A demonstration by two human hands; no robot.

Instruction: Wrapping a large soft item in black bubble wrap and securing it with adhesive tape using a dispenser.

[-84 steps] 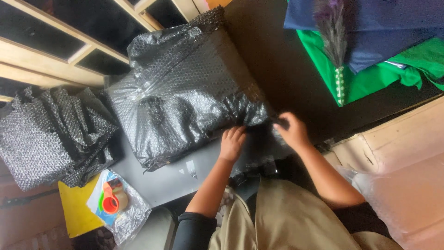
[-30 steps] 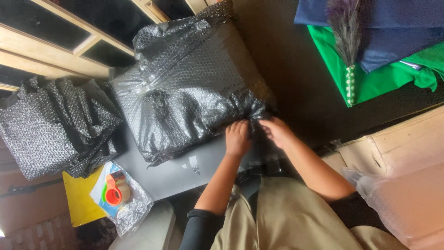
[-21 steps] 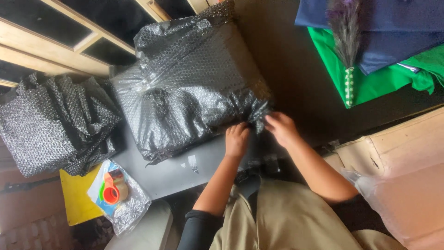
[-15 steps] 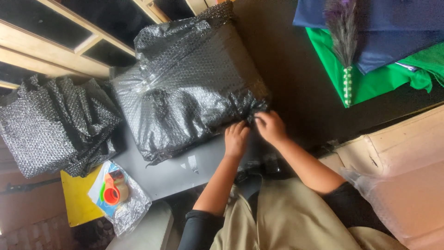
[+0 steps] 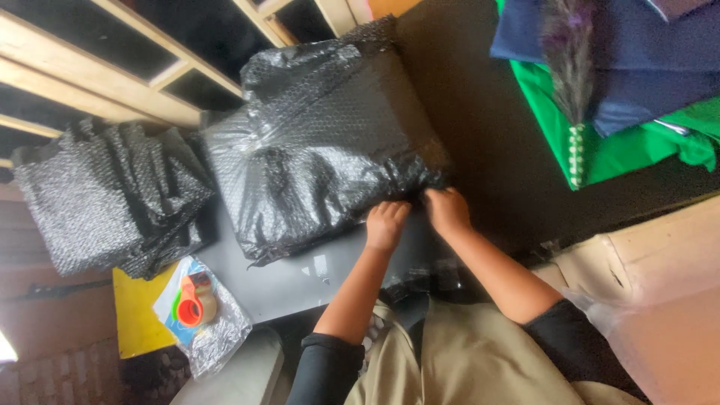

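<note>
Left hand: the left hand [image 5: 386, 223] is curled into a loose fist at the near edge of the black bubble-wrap parcel [image 5: 322, 150], fingers tucked into the wrap; just what it pinches is hard to see.
Right hand: the right hand [image 5: 448, 210] sits just beside it, fingers closed on the crinkled fold at the parcel's corner.
Parcel: bulky, pillow-shaped, glossy dimpled plastic, lying on the grey worktop [image 5: 300, 274].
Further out: a second, slacker bubble-wrap bundle [image 5: 105, 199] lies to one side; a clear bag [image 5: 206, 319] holds an orange tape roll [image 5: 196, 298]; green cloth [image 5: 622, 146] and navy cloth [image 5: 637, 60] are folded across the way.
Hidden: the fingertips, the parcel's contents, and the navy cloth's far edge, cut off by the frame.
</note>
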